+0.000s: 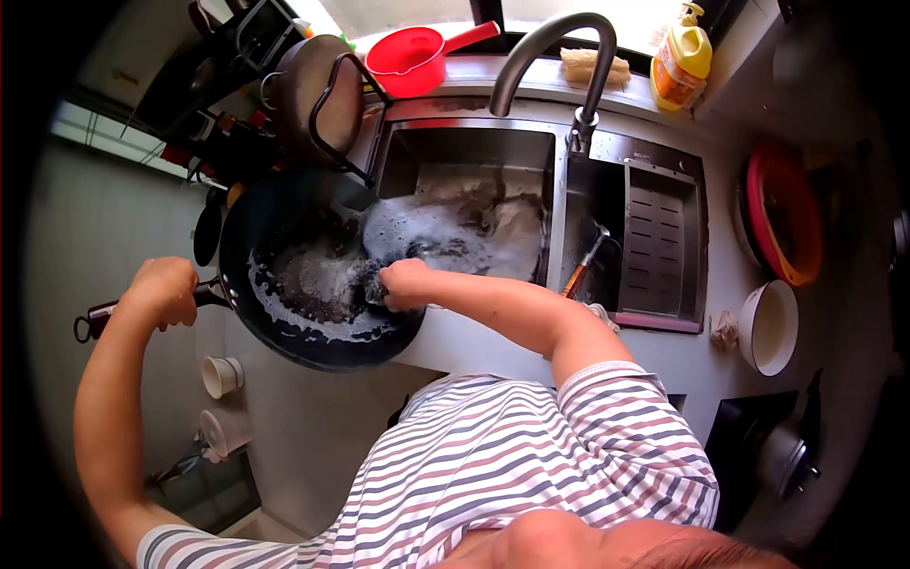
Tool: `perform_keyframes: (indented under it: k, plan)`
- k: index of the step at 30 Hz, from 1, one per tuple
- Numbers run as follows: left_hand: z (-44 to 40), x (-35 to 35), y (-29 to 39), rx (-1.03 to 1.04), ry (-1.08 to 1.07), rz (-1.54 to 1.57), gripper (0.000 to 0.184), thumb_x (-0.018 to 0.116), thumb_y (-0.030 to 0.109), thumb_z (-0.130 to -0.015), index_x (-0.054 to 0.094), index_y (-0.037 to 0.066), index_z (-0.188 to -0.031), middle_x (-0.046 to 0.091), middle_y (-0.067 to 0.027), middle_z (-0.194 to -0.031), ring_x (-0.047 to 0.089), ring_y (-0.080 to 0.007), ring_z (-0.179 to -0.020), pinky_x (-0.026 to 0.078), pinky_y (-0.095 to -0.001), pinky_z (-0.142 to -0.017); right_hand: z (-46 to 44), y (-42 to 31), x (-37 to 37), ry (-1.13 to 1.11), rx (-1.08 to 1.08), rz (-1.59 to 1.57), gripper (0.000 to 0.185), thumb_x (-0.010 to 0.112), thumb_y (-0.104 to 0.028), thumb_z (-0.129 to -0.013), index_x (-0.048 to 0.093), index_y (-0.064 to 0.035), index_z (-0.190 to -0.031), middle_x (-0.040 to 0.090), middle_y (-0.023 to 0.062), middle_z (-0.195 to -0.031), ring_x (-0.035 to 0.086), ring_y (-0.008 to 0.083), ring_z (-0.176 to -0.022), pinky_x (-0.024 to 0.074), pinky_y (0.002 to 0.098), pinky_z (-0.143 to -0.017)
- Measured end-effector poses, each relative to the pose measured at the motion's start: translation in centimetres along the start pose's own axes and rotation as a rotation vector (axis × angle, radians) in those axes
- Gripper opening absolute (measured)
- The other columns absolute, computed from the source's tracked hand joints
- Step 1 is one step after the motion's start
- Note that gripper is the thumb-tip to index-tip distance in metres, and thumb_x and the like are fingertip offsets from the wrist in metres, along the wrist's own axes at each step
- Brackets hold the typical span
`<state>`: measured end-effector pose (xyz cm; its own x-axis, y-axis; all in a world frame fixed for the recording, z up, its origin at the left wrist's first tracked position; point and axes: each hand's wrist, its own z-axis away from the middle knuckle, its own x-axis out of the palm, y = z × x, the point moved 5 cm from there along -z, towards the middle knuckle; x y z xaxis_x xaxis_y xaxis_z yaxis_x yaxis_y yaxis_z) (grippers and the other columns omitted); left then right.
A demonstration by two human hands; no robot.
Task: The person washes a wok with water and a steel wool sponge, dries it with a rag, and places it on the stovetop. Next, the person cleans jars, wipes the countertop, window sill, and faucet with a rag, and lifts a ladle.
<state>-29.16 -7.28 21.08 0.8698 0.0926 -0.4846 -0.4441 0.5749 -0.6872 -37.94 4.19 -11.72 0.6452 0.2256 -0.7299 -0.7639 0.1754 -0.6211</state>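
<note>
At the left edge of the sink [559, 204], a black wok [327, 357] is being held, its rim overlapping the sink's near-left corner. The wok handle [210, 292], pointing away from the sink, is being gripped by the left hand [163, 292], whose fingers are being curled closely round it. Inside the wok, just left of the sink, a dark scrubber [372, 284] is being pressed by the right hand [406, 284], which is being bunched nearly into a fist about it; the scrubber's exact shape is being hidden by blur and suds. Foamy water [408, 228] is being held in the sink's large basin. In the narrow compartment at the sink's middle, a wooden-handled tool [574, 282] is resting. Behind the sink, a red ladle [408, 62] and a yellow bottle [681, 64] are being supported by the ledge. Right of the sink, a white bowl [770, 327] is sitting.
</note>
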Motion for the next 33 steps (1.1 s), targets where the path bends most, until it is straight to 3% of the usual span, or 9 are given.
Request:
perform_keyframes:
  k: [6, 10, 15, 20, 25, 26, 30, 31, 33]
  plan:
    - [2.2, -4.6, 3.3, -0.027, -0.088, -0.243, 0.012, 0.071, 0.01, -0.058, 0.062, 0.005, -0.063, 0.065, -0.0042, -0.06, 0.064, -0.0151, -0.052, 0.053, -0.0265, -0.057, 2.3, 5.1, -1.6, 0.217, 0.051, -0.437, 0.035, 0.062, -0.031, -0.067, 0.065, -0.0011, -0.085, 0.065, 0.0194, -0.082, 0.063, 0.033, -0.081, 0.0497, 0.0424, -0.074]
    - [3.4, -5.2, 4.5, -0.064, -0.132, -0.343, 0.012, 0.073, 0.012, -0.06, 0.064, 0.006, -0.065, 0.065, -0.004, -0.061, 0.065, -0.0148, -0.054, 0.054, -0.0267, -0.057, 5.4, 9.6, -4.5, 0.223, 0.136, -0.897, 0.03, 0.061, -0.024, -0.072, 0.06, 0.0038, -0.084, 0.06, 0.0125, -0.065, 0.06, 0.0212, -0.05, 0.0479, 0.0322, -0.042]
    - [4.0, -6.1, 5.5, -0.069, -0.165, -0.459, 0.01, 0.072, 0.009, -0.062, 0.064, 0.004, -0.065, 0.066, -0.0053, -0.063, 0.065, -0.016, -0.054, 0.054, -0.0269, -0.057, 8.6, 16.8, -7.6, 0.481, 0.316, -0.89, 0.03, 0.061, -0.025, -0.071, 0.057, 0.0041, -0.078, 0.058, 0.0116, -0.064, 0.059, 0.0204, -0.051, 0.0487, 0.0333, -0.043]
    - [6.2, -7.1, 6.9, -0.073, -0.139, -0.526, 0.007, 0.071, 0.009, -0.061, 0.065, 0.006, -0.064, 0.065, -0.0042, -0.061, 0.064, -0.0153, -0.054, 0.053, -0.026, -0.057, 8.7, 18.1, -6.1, 0.393, 0.319, -0.924, 0.034, 0.062, -0.027, -0.072, 0.059, 0.0026, -0.088, 0.06, 0.012, -0.07, 0.06, 0.0193, -0.055, 0.051, 0.0321, -0.048]
    - [7.9, -7.3, 6.2, -0.083, -0.074, -0.516, 0.01, 0.07, 0.012, -0.059, 0.066, 0.008, -0.067, 0.064, -0.0036, -0.061, 0.065, -0.0178, -0.059, 0.051, -0.0261, -0.063, 8.5, 14.8, -7.1, 0.539, 0.183, -0.86, 0.036, 0.061, -0.027, -0.072, 0.058, 0.0026, -0.092, 0.061, 0.012, -0.071, 0.06, 0.0184, -0.059, 0.0499, 0.0305, -0.05]
    - [8.3, -7.5, 6.2, -0.069, -0.032, -0.558, 0.01, 0.068, 0.011, -0.059, 0.068, 0.012, -0.069, 0.066, -0.0043, -0.069, 0.064, -0.0194, -0.072, 0.049, -0.0288, -0.066, 8.6, 14.0, -7.8, 0.543, 0.174, -0.878, 0.035, 0.061, -0.027, -0.072, 0.058, 0.0028, -0.091, 0.061, 0.0141, -0.074, 0.061, 0.0207, -0.065, 0.0503, 0.0328, -0.056]
    - [9.8, -7.0, 6.6, -0.012, 0.118, -0.503, 0.008, 0.063, 0.006, -0.06, 0.066, 0.008, -0.067, 0.062, -0.0082, -0.065, 0.062, -0.0238, -0.071, 0.047, -0.0319, -0.067, 9.0, 9.8, -10.2, 0.767, -0.047, -0.846, 0.034, 0.06, -0.027, -0.074, 0.055, 0.004, -0.088, 0.062, 0.0192, -0.077, 0.061, 0.0305, -0.073, 0.0475, 0.0378, -0.07]
    - [9.7, -7.3, 7.1, 0.017, 0.173, -0.501, 0.009, 0.062, 0.004, -0.06, 0.066, 0.009, -0.067, 0.062, -0.0089, -0.066, 0.062, -0.0248, -0.071, 0.047, -0.0323, -0.067, 8.5, 8.3, -10.4, 0.789, -0.122, -0.829, 0.031, 0.061, -0.022, -0.077, 0.055, 0.0037, -0.093, 0.06, 0.0109, -0.077, 0.054, 0.0157, -0.068, 0.0475, 0.0303, -0.065]
    - [9.5, -7.9, 7.9, 0.044, 0.247, -0.513, 0.01, 0.061, 0.003, -0.061, 0.066, 0.009, -0.067, 0.062, -0.0096, -0.066, 0.061, -0.0257, -0.072, 0.047, -0.0328, -0.067, 9.0, 3.0, -11.3, 0.726, -0.377, -1.032, 0.034, 0.063, -0.023, -0.079, 0.054, 0.0013, -0.101, 0.061, 0.0102, -0.084, 0.057, 0.0164, -0.074, 0.0484, 0.0302, -0.07]
